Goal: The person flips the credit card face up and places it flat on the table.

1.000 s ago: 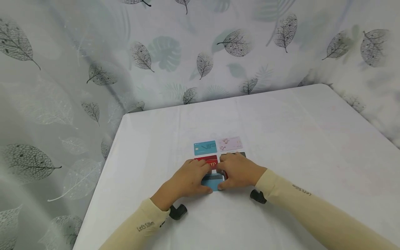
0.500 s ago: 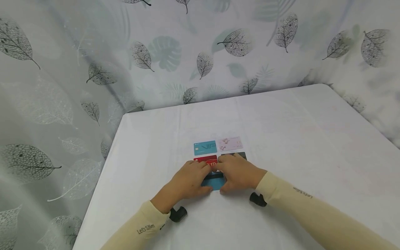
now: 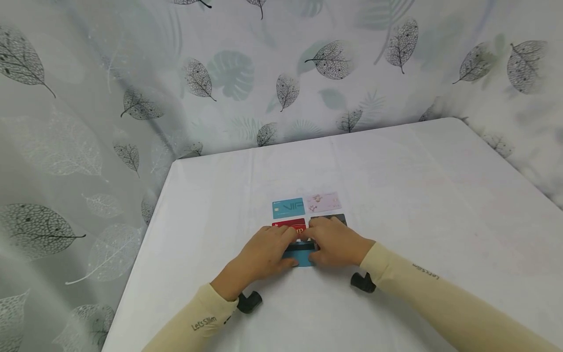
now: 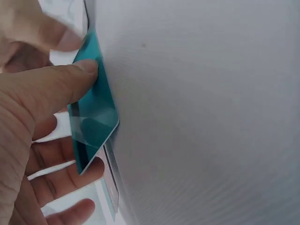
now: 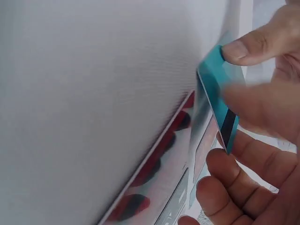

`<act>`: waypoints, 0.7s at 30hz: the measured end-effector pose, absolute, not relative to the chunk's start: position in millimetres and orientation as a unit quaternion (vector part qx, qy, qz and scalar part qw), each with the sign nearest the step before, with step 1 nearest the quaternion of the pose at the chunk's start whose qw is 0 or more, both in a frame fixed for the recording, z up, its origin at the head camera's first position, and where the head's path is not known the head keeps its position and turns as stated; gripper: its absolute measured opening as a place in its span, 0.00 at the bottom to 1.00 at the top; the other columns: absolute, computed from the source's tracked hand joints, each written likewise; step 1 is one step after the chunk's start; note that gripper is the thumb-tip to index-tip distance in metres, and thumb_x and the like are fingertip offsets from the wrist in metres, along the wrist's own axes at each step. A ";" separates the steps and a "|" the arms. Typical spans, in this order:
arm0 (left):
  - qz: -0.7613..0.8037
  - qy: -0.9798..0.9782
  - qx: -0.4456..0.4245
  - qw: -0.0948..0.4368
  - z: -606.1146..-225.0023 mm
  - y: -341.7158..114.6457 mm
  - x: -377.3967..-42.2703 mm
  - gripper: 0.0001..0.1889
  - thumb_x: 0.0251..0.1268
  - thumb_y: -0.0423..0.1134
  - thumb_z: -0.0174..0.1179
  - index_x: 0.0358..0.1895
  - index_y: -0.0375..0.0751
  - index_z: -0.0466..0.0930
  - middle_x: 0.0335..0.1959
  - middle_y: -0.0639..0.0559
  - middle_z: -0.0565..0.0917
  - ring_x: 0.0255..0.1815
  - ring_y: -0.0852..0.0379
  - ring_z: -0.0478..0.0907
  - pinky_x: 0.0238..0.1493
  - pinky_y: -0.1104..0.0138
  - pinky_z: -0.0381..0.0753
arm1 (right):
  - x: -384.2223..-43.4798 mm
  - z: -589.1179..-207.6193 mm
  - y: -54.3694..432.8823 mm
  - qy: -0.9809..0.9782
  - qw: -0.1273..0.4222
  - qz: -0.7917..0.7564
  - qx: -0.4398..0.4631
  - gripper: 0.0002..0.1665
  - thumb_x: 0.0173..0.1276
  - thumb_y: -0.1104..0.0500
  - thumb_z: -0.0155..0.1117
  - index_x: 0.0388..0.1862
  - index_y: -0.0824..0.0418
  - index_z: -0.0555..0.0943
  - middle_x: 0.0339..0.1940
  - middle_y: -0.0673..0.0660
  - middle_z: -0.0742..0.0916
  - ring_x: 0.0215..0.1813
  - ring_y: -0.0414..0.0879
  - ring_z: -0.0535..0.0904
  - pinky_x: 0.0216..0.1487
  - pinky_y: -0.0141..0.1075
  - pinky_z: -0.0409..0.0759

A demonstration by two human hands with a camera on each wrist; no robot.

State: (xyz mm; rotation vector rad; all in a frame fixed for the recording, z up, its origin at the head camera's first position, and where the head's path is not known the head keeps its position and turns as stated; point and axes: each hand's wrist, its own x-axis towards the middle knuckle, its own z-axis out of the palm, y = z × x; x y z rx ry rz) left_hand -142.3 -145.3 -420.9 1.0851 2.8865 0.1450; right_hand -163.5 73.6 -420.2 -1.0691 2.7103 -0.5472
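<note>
A blue card point(image 3: 300, 257) with a dark stripe is held between both hands, tilted up from the white table. My left hand point(image 3: 266, 252) pinches its left side, thumb across the face and fingers behind, as the left wrist view shows of the card point(image 4: 105, 101). At the other side my right hand point(image 3: 338, 240) holds it too, its thumb blurred in front of the card point(image 5: 215, 77) in the right wrist view. Just beyond the fingers lies a red VIP card point(image 3: 286, 223), partly covered. A dark card point(image 3: 340, 218) shows behind the right hand.
A blue VIP card point(image 3: 288, 209) and a pink floral card point(image 3: 324, 202) lie side by side farther back. In the right wrist view a card with red and dark shapes point(image 5: 154, 161) lies flat beside the held one. Leaf-print curtains point(image 3: 246, 117) surround the white table point(image 3: 396, 195).
The blue card's stripe has turned from pale grey to dark as its tilt changed. The right hand's fingertips have shifted slightly along the card; the other cards stay put.
</note>
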 end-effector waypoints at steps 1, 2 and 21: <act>0.050 0.934 0.354 0.025 -421.4 -145.5 -142.5 0.23 0.62 0.56 0.74 0.51 0.49 0.77 0.45 0.57 0.84 0.49 0.57 0.81 0.63 0.55 0.79 | -163.8 -419.7 73.9 0.909 0.091 -0.202 -0.353 0.20 0.65 0.57 0.73 0.56 0.55 0.89 0.40 0.47 0.84 0.40 0.41 0.75 0.41 0.37 0.75; 0.050 0.933 0.356 0.023 -421.9 -145.8 -142.8 0.22 0.62 0.56 0.74 0.49 0.49 0.76 0.43 0.57 0.84 0.48 0.57 0.81 0.63 0.55 0.79 | -164.2 -419.4 74.2 0.907 0.091 -0.218 -0.349 0.17 0.67 0.60 0.70 0.55 0.56 0.89 0.40 0.48 0.85 0.39 0.40 0.76 0.40 0.35 0.76; 0.011 0.936 0.344 0.066 -415.8 -144.7 -141.3 0.33 0.58 0.61 0.74 0.61 0.48 0.76 0.54 0.55 0.86 0.57 0.55 0.83 0.70 0.53 0.74 | -174.5 -410.0 78.4 0.889 0.159 -0.325 -0.281 0.13 0.72 0.68 0.61 0.46 0.61 0.90 0.48 0.53 0.91 0.45 0.46 0.80 0.48 0.39 0.81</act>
